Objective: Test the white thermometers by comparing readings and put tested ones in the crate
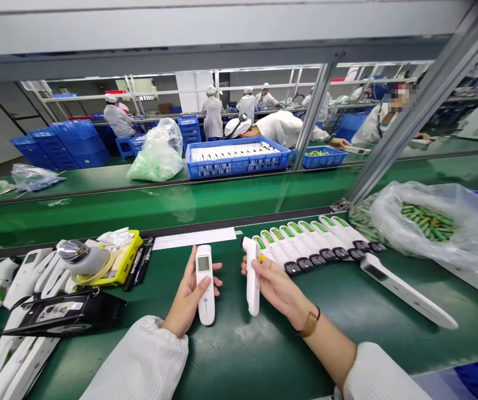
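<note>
My left hand (187, 303) holds a white handheld thermometer (205, 291) upright, its small grey screen facing me and my thumb on its front. In my right hand (283, 286) is a second white thermometer (253, 289), turned edge-on, with a dark tip at its top. Behind my right hand lies a row of white thermometer bodies (295, 244), with green batteries showing in their far ends and black covers at their near ends. Another white thermometer (406, 289) rests screen up on the green table, right of my right hand.
At left, white thermometers (30, 272) lie piled beside a black tape dispenser (72, 311) and a yellow tray (133, 255) holding a metal-topped bottle. Black markers (141, 264) lie alongside. A clear bag of green batteries (428, 219) stands at right. Beyond the ledge are blue crates (239, 164) and several co-workers.
</note>
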The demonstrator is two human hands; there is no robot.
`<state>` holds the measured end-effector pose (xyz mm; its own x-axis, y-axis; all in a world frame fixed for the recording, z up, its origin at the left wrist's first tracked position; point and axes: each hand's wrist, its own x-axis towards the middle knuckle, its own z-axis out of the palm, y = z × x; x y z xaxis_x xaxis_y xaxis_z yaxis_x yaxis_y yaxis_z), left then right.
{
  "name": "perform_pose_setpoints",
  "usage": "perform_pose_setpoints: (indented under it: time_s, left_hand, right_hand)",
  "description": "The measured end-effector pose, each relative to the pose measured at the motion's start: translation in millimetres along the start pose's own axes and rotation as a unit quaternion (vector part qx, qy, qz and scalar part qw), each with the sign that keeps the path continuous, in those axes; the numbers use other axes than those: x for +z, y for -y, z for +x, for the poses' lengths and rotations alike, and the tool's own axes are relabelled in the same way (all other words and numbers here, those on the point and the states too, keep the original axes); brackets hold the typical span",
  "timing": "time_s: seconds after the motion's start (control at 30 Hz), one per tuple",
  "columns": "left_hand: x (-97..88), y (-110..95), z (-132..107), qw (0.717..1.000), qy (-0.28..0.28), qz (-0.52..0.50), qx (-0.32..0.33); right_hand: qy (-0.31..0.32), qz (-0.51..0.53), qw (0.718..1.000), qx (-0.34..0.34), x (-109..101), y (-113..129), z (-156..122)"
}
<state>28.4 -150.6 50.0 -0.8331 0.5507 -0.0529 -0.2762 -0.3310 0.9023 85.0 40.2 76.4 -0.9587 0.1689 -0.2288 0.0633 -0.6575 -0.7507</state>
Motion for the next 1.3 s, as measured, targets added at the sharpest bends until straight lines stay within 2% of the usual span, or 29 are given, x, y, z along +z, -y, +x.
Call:
perform_pose_setpoints:
  time_s: [0.17,0.23,0.5,0.7,0.83,0.97,1.13,1.3]
  left_hand:
    - [0.6,-2.4,-2.8,1.000,0.013,0.027,-0.002]
    - [1.6,-4.2,-5.0,1.000,0.016,0.027,-0.002]
    - [8.3,-5.5,-8.8,1.000,0.008,0.009,-0.006]
    - [8.7,-7.7,-7.3,0.997,-0.042,-0.007,-0.058]
    - [6.9,-8.8,-6.1,0.995,-0.058,-0.026,-0.072]
    - [6.5,-7.1,-8.0,0.998,-0.016,-0.015,-0.066]
    - [9.5,-2.7,-13.0,0.998,0.066,-0.007,-0.019]
    - [9.8,-0.8,-17.1,0.997,0.078,-0.013,-0.004]
  right_hand:
    - [0.085,-0.057,0.994,0.024,-1.7,-6.4,-4.2]
    - [0.094,-0.090,0.991,0.037,-0.7,-9.1,-6.3]
    - [0.048,-0.187,0.980,0.051,2.8,-19.9,-9.4]
    - [-0.003,-0.104,0.987,0.120,3.5,-16.2,-7.0]
    - [0.010,-0.103,0.985,0.135,2.8,-14.6,-9.0]
    - [0.032,-0.153,0.982,0.104,6.5,-17.3,-13.6]
    - [0.114,-0.181,0.974,0.067,13.9,-21.4,-17.4]
    - [0.137,-0.217,0.964,0.068,12.7,-26.6,-21.4]
